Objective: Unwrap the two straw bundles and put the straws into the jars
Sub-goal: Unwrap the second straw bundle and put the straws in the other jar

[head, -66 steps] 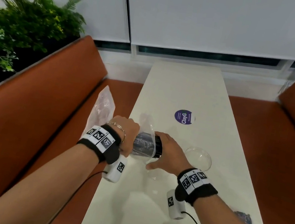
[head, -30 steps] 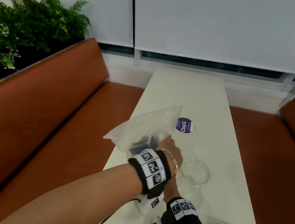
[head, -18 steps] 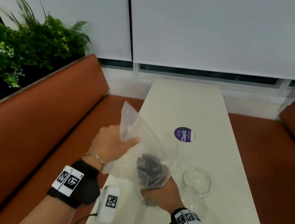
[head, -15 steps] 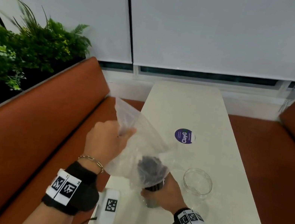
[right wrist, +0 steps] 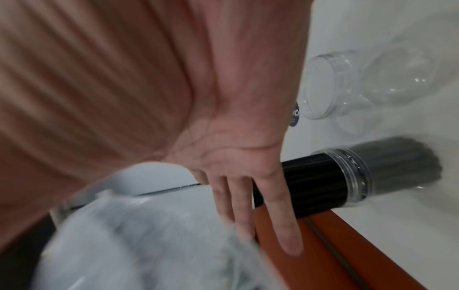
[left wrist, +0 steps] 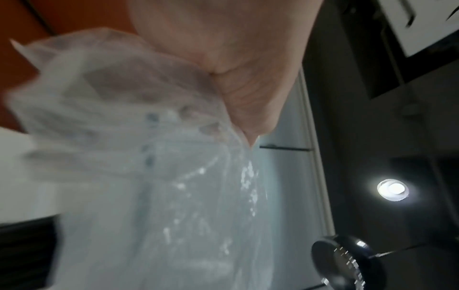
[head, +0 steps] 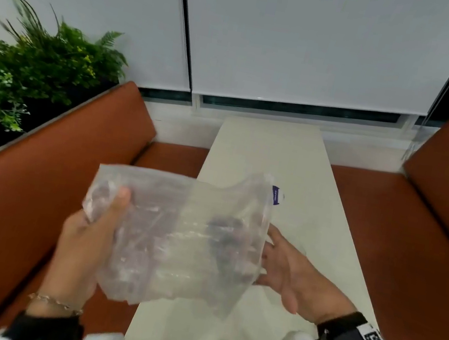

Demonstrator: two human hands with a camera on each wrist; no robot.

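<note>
My left hand [head: 111, 207] pinches a crumpled clear plastic wrapper [head: 175, 236] at its left corner and holds it up over the table's left edge. My right hand [head: 270, 259] is flat, with straight fingers [right wrist: 280, 215] against the wrapper's right edge. A dark blur shows through the film [head: 229, 239]. In the right wrist view a clear jar [right wrist: 352, 176] packed with black straws [right wrist: 305, 176] stands on the table beyond my fingers, and a second, empty clear jar [right wrist: 347, 84] stands past it. The left wrist view shows my thumb [left wrist: 248, 98] clamping the wrapper [left wrist: 149, 157].
The narrow white table [head: 265, 153] runs away from me between two orange benches [head: 32, 196], [head: 430, 236]. A round purple sticker [head: 276, 195] lies on the table past the wrapper. Green plants [head: 24, 74] stand behind the left bench.
The wrapper has come off the straws in the jar and my left hand has lifted it up and towards me. My right hand has let go of the jar and opened.
</note>
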